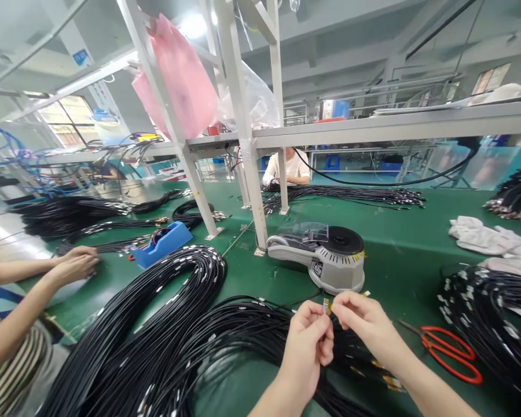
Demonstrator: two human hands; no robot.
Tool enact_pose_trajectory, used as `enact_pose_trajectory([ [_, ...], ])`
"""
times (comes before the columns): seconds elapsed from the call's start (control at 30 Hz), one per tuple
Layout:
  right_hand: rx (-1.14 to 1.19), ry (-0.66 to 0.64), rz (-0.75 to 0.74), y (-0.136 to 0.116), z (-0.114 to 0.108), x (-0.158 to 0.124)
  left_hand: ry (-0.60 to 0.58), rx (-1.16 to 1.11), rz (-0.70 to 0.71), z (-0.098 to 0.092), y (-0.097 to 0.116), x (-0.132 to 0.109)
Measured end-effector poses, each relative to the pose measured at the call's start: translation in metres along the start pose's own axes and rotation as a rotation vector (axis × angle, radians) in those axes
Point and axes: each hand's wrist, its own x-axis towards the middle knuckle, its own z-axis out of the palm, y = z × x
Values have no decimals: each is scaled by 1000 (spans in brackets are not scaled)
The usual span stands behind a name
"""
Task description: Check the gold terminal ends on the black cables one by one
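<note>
My left hand is closed in a pinch on a black cable, whose small pale and metallic connector end stands up at the fingertips. Close against it, my right hand pinches a small piece of yellow tape at the connector. Under and around both hands lies a bundle of black cables, with several yellow-wrapped ends below my right wrist. Just beyond my hands stands a grey automatic tape dispenser. Red-handled scissors lie right of my right hand.
Another thick cable bundle curves at left, by a blue tape holder. A coiled bundle and white gloves lie at right. A co-worker's hands rest at left. White shelf posts rise from the green table.
</note>
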Motion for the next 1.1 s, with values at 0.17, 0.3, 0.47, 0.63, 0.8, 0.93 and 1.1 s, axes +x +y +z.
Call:
enact_pose_trajectory([
  [0.17,-2,-33,23,1,5,-2,-34,3,9,-1,1,1],
  [0.3,-19,38,12,-2,3,-2,-38,-12,-7,-2,4,1],
  [0.47,201,82,62,4,5,0,-35,-44,-10,-4,4,3],
  [0.63,682,-59,197,11,17,-2,-95,-104,-75,-6,4,5],
  [0.8,831,-60,212,9,20,-1,-165,-152,-133,-11,3,8],
  [0.93,879,-63,202,7,18,-1,-182,-168,-132,-13,1,9],
  [1.1,940,-73,229,7,22,-4,-184,-170,-131,-10,-1,6],
])
